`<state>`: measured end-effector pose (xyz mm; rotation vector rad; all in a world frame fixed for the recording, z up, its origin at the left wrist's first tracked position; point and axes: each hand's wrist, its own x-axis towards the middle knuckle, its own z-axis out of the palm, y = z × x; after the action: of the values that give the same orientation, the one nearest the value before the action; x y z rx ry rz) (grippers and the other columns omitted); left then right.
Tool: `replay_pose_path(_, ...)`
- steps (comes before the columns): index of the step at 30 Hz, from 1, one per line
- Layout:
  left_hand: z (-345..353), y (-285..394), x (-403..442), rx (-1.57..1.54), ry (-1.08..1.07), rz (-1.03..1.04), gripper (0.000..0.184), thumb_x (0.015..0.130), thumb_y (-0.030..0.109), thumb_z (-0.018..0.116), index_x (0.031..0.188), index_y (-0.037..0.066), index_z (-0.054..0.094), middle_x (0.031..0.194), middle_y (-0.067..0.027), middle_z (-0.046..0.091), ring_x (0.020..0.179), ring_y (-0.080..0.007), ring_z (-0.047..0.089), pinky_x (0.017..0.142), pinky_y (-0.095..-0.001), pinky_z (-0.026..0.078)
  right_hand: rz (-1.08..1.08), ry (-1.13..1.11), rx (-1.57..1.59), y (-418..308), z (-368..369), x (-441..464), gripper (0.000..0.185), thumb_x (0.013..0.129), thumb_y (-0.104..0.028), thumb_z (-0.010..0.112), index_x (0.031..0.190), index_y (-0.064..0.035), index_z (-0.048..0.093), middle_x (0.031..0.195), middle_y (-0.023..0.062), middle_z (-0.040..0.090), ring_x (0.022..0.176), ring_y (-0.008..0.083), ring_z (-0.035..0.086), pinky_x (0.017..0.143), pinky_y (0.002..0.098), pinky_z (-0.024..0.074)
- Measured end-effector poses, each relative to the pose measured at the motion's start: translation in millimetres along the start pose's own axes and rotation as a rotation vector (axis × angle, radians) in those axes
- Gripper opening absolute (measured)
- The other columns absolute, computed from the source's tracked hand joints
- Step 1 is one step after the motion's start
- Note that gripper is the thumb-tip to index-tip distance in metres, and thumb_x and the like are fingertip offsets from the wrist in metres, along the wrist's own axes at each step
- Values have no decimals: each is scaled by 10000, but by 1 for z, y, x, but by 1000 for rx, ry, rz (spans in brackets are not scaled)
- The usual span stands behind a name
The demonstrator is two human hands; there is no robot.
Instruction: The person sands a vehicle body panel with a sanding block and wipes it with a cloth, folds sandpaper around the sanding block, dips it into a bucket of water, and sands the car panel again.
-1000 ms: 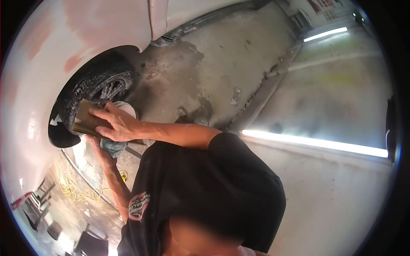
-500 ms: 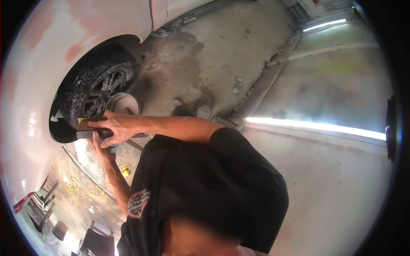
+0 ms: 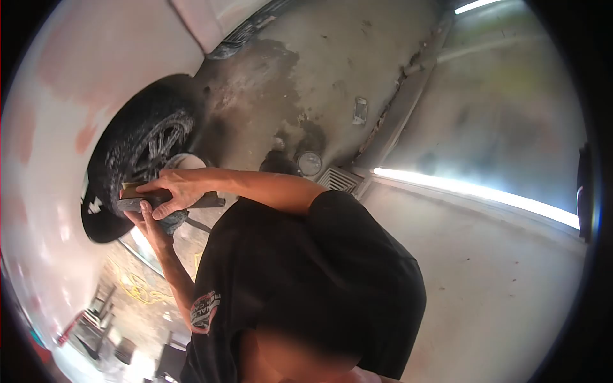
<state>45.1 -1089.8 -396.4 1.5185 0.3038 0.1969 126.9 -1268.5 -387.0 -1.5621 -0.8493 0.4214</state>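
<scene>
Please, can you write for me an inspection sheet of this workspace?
Surface: concrete floor, dark stains.
Work things: dark block held beside the car body, whose pale panel has reddish patches.
Clutter: bucket near the wheel.
Hands: right hand grips the block; left hand touches it, with a grey cloth-like item close by; its grip is unclear.
Cables: yellow cable lying loose.
Surroundings: floor grate, bright light strip.

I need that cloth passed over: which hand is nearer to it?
Left. The left hand is against the cloth; the right hand is above it in view, on the block.
</scene>
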Motion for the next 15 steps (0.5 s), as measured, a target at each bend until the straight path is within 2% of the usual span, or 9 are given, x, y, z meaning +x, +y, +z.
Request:
replay_pose_path(4, 101, 7, 35, 62, -149, -169, 833, 1065, 437, 597, 1683, 95, 155, 1666, -209, 301, 1490, -313, 384, 1213, -450, 337, 83, 227, 38, 24, -74, -45, 796, 912, -483, 772, 1471, 38, 548, 1008, 290, 729, 900, 353, 729, 807, 405, 549)
replay_pose_path(5, 131, 5, 62, 103, -193, -147, 817, 1066, 465, 580, 1678, 97, 184, 1643, -206, 343, 1475, -313, 401, 1203, -449, 345, 121, 291, 72, 41, -100, -41, 788, 915, -472, 770, 1474, 36, 545, 1071, 299, 730, 964, 357, 730, 853, 398, 550)
replay_pose_path(6, 169, 4, 68, 144, -237, -103, 805, 1066, 493, 564, 1674, 98, 213, 1621, -203, 384, 1461, -313, 418, 1193, -448, 353, 83, 412, 124, 47, -125, -61, 769, 942, -493, 729, 1485, 20, 545, 1301, 276, 685, 1176, 328, 681, 1007, 381, 508)
replay_pose_path(7, 199, 2, 74, 187, -280, -69, 796, 1066, 520, 547, 1670, 100, 243, 1599, -200, 425, 1446, -313, 436, 1182, -447, 361, 202, 504, 206, 39, -154, -84, 760, 954, -499, 711, 1486, 19, 546, 1345, 255, 668, 1209, 317, 663, 1033, 383, 495)
replay_pose_path(8, 222, -6, 90, 192, -386, -144, 766, 1070, 489, 559, 1657, 85, 277, 1571, -194, 472, 1330, -285, 557, 1083, -408, 467, 319, 594, 295, 32, -186, -110, 752, 966, -505, 693, 1487, 19, 546, 1388, 235, 651, 1243, 307, 645, 1059, 385, 483)
replay_pose_path(9, 249, -10, 106, 175, -490, -199, 732, 1069, 428, 579, 1646, 80, 293, 1532, -198, 505, 1242, -267, 601, 1032, -399, 504, 434, 682, 390, 31, -217, -130, 745, 978, -511, 675, 1487, 18, 547, 1432, 214, 634, 1277, 297, 628, 1085, 387, 471)
replay_pose_path(11, 312, -19, 135, 134, -692, -322, 672, 1068, 305, 619, 1624, 68, 324, 1454, -206, 571, 1067, -233, 689, 930, -381, 579, 556, 1109, 326, 127, -253, -164, 695, 953, -515, 705, 1428, -16, 613, 1284, 188, 711, 1166, 295, 681, 1020, 415, 511)
replay_pose_path(12, 343, -32, 140, -43, -675, -434, 569, 1049, 262, 653, 1533, 31, 463, 1304, -158, 650, 892, -181, 709, 767, -347, 614, 500, 1254, 505, 114, -277, -194, 668, 952, -527, 703, 1372, -12, 637, 1231, 178, 711, 1090, 288, 696, 967, 416, 543)
replay_pose_path(15, 415, -76, 165, -123, -836, -597, 437, 1043, 248, 660, 1400, 5, 597, 1088, -82, 682, 843, -176, 701, 760, -358, 612, 449, 1567, 1171, 94, -333, -303, 571, 955, -543, 692, 1225, -40, 666, 1086, 140, 696, 876, 262, 714, 780, 414, 616)
